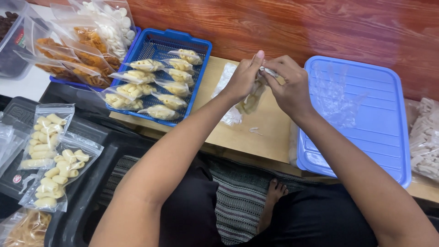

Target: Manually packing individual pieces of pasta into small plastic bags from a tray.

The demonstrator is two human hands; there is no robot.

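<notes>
Left hand: raised over the bench, thumb and fingers pinched on the top edge of a small clear bag of pale snack pieces.
Right hand: just beside the left, fingers pinched on the same top edge from the other side.
Small clear bag: hangs between both hands, above the wooden bench, its filled part below the fingers.
Blue basket: to the left on the bench, holding rows of filled bags of the same pale pieces.
Blue lid: to the right, lying flat, with a thin clear plastic glove on it.
Far left: two more filled bags lie on a black tray; bags of orange and white snacks are stacked behind the basket.
Below: the person's bare foot shows between the arms.
</notes>
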